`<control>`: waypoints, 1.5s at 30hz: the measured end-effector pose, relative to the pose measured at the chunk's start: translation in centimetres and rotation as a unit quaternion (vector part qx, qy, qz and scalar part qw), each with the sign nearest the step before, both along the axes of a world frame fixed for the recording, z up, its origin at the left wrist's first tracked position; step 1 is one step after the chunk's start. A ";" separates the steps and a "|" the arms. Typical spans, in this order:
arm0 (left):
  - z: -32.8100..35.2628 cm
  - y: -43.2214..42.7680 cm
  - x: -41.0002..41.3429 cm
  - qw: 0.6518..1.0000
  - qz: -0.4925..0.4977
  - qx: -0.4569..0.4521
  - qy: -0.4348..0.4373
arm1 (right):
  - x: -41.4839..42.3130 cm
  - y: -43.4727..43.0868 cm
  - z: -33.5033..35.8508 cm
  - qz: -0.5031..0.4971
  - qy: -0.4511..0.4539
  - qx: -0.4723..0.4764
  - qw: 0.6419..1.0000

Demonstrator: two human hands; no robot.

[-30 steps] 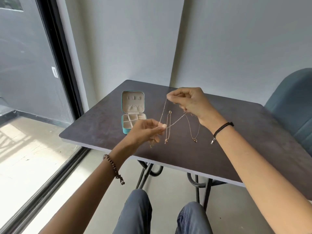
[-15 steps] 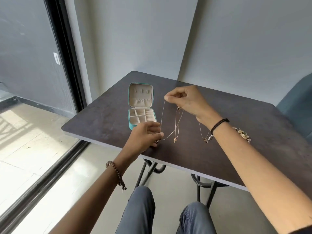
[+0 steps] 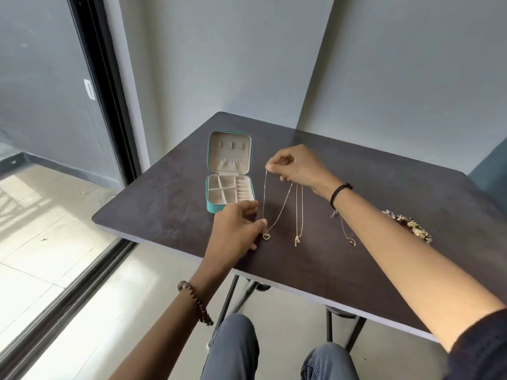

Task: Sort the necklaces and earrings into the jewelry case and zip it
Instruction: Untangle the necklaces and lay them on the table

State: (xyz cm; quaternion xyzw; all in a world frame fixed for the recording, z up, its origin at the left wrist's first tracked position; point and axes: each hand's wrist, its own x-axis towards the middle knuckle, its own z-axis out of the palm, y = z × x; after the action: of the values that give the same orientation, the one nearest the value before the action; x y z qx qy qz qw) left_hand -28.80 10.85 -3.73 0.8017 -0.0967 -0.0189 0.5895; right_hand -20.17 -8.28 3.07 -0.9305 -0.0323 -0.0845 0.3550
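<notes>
A small teal jewelry case (image 3: 210, 207) lies open on the dark table (image 3: 356, 193), its lid flat behind the beige compartments. My right hand (image 3: 297, 166) pinches the tops of three thin gold necklaces above the table. The left one ends in a heart pendant (image 3: 266, 236), the middle one in a small charm (image 3: 297, 239), the right one in a dark pendant (image 3: 352, 240) partly behind my forearm. My left hand (image 3: 238, 230) holds the first chain between thumb and fingers just above the heart pendant. A heap of earrings (image 3: 408, 224) lies to the right of my arm.
The table's near edge (image 3: 288, 281) runs just above my knees. A glass door with a black frame (image 3: 104, 86) stands at the left, a grey wall behind. A teal chair (image 3: 491, 168) is at the far right.
The camera has tilted down and moved closer. My left hand slid down the first chain to the heart pendant. The necklaces now hang lower, with their pendants near the tabletop.
</notes>
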 end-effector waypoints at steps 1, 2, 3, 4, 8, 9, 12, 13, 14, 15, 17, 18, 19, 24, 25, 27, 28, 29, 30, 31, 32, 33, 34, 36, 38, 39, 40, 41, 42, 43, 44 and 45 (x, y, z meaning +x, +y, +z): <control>0.0 0.0 0.1 1.000 0.006 0.008 -0.009 | 0.5 -0.1 -0.4 -0.004 -0.002 -0.020 1.000; -0.1 0.0 0.2 1.000 0.008 0.013 -0.016 | 0.9 -0.1 -0.7 -0.009 -0.006 -0.036 0.999; -0.2 0.1 0.2 0.999 0.010 0.020 -0.024 | 1.2 -0.1 -1.2 -0.014 -0.009 -0.047 0.999; -0.3 0.0 0.3 0.999 0.011 0.026 -0.033 | 1.6 -0.2 -1.5 -0.018 -0.011 -0.057 0.998; -0.5 0.0 0.3 0.998 0.009 0.034 -0.049 | 2.2 -0.7 -3.1 -0.029 -0.010 -0.105 0.994; -0.5 0.0 0.4 0.998 0.007 0.037 -0.052 | 2.1 -0.8 -3.3 -0.028 -0.009 -0.109 0.994; -0.5 -0.1 0.6 0.997 0.003 0.045 -0.062 | 1.6 -1.2 -3.5 -0.030 -0.015 -0.113 0.993; -0.5 -0.2 0.7 0.997 0.003 0.045 -0.065 | 1.3 -1.4 -3.5 -0.030 -0.019 -0.116 0.993; -0.4 -0.3 0.7 0.997 0.003 0.045 -0.068 | 1.1 -1.6 -3.3 -0.031 -0.021 -0.118 0.992; -0.3 -0.5 0.8 0.997 0.002 0.044 -0.070 | 0.8 -1.9 -3.2 -0.032 -0.025 -0.118 0.992; 0.0 -1.0 0.8 0.996 0.002 0.040 -0.074 | 0.1 -2.4 -2.9 -0.035 -0.031 -0.115 0.992; 0.2 -1.4 0.8 0.996 -0.001 0.037 -0.078 | -0.4 -2.8 -2.7 -0.037 -0.035 -0.112 0.992; 0.4 -1.9 0.8 0.996 -0.006 0.037 -0.080 | -0.8 -3.1 -2.6 -0.037 -0.040 -0.111 0.992; 2.2 -5.2 1.1 0.990 -0.048 0.069 -0.115 | -3.8 -4.9 -2.7 -0.022 -0.038 -0.111 0.993; 2.6 -6.1 1.2 0.987 -0.055 0.084 -0.125 | -4.3 -5.5 -2.8 -0.017 -0.036 -0.119 0.992; 2.8 -8.0 1.7 0.982 -0.065 0.117 -0.135 | -5.3 -6.9 -2.8 -0.012 -0.037 -0.131 0.991; 2.8 -8.9 1.9 0.979 -0.074 0.129 -0.137 | -5.8 -7.6 -2.7 -0.016 -0.038 -0.135 0.990; 2.9 -9.9 2.0 0.977 -0.083 0.140 -0.138 | -6.0 -8.4 -2.6 -0.025 -0.038 -0.136 0.990; 3.0 -10.9 2.2 0.974 -0.093 0.152 -0.141 | -6.3 -9.3 -2.4 -0.037 -0.039 -0.134 0.989; 3.1 -11.8 2.2 0.971 -0.103 0.163 -0.141 | -6.4 -10.2 -2.3 -0.053 -0.043 -0.131 0.989; 3.2 -12.5 2.3 0.967 -0.110 0.179 -0.142 | -6.4 -11.0 -2.3 -0.075 -0.047 -0.126 0.988; 3.2 -13.3 2.5 0.962 -0.114 0.200 -0.146 | -6.4 -11.9 -2.3 -0.100 -0.052 -0.115 0.987; 3.2 -14.0 2.6 0.955 -0.112 0.226 -0.154 | -6.2 -12.7 -2.5 -0.127 -0.056 -0.101 0.985; 3.1 -15.1 3.0 0.942 -0.105 0.268 -0.173 | -5.8 -14.1 -2.9 -0.167 -0.060 -0.083 0.981; 3.1 -15.9 3.4 0.936 -0.107 0.287 -0.176 | -5.4 -14.9 -3.2 -0.183 -0.057 -0.080 0.978; 3.2 -16.2 3.6 0.935 -0.109 0.290 -0.175 | -5.1 -15.2 -3.2 -0.185 -0.055 -0.080 0.978; 3.3 -16.5 3.8 0.934 -0.108 0.291 -0.175 | -4.8 -15.4 -3.2 -0.184 -0.048 -0.081 0.978; 3.4 -16.8 4.0 0.933 -0.106 0.295 -0.177 | -4.4 -15.5 -3.3 -0.179 -0.038 -0.085 0.979; 3.5 -17.0 4.1 0.931 -0.103 0.300 -0.182 | -4.1 -15.4 -3.2 -0.170 -0.026 -0.093 0.981; 3.5 -17.2 4.2 0.929 -0.099 0.304 -0.188 | -3.8 -15.3 -3.3 -0.162 -0.018 -0.103 0.981; 3.5 -17.3 4.2 0.927 -0.098 0.308 -0.190 | -3.4 -15.0 -3.3 -0.156 -0.010 -0.113 0.981; 3.5 -17.4 4.3 0.927 -0.099 0.310 -0.189 | -3.0 -14.9 -3.4 -0.149 -0.009 -0.121 0.981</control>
State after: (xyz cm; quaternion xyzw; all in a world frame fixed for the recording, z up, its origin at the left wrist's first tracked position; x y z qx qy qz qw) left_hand -24.49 -6.58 -0.21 0.9195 -0.2744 0.0464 0.2777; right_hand -23.13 -23.14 -0.36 -0.9601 0.0938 -0.1402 0.2232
